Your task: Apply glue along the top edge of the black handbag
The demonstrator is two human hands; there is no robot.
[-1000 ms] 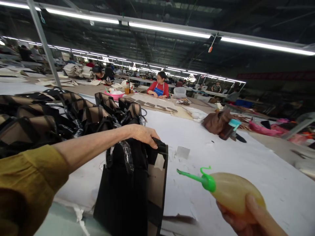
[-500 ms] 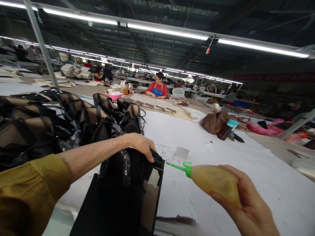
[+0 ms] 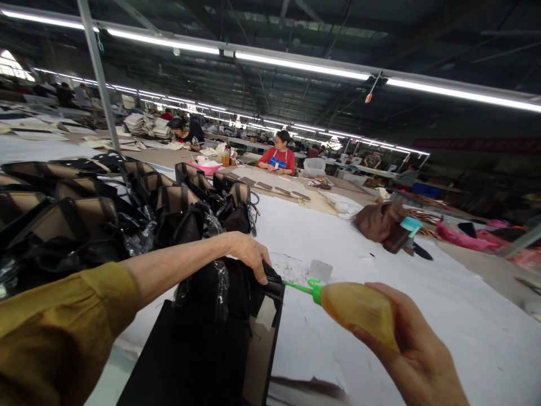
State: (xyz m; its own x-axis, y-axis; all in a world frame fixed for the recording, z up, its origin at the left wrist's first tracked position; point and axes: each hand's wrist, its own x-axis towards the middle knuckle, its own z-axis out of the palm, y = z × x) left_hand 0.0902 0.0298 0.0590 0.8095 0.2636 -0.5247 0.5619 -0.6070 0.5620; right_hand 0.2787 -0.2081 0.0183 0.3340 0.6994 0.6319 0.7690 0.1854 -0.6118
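Observation:
My right hand [image 3: 406, 338] is wrapped round a soft squeeze bottle [image 3: 359, 310] of amber liquid with a green nozzle. The tip of that nozzle meets the top corner of a black bag [image 3: 211, 344], close to my left fingers; whether liquid comes out is too small to tell. My left hand [image 3: 249, 254] grips the bag's upper edge, thumb and fingers pinched on black material. The bag lies on the table near me, with its tan lining and a pale patch showing along the right side. Clear plastic wrap hangs over its handle.
Several black bags with tan insides [image 3: 76, 220] crowd the table's left side. White paper [image 3: 422, 316] covers the tabletop. Brown cloth [image 3: 378, 220] and a dark bottle with a turquoise top [image 3: 401, 234] lie at right. Across the table sits a person in red [image 3: 279, 155].
My right hand has brought the squeeze bottle leftward, so its nozzle tip now reaches the bag's corner. My left hand keeps its grip. The whole view has shifted slightly.

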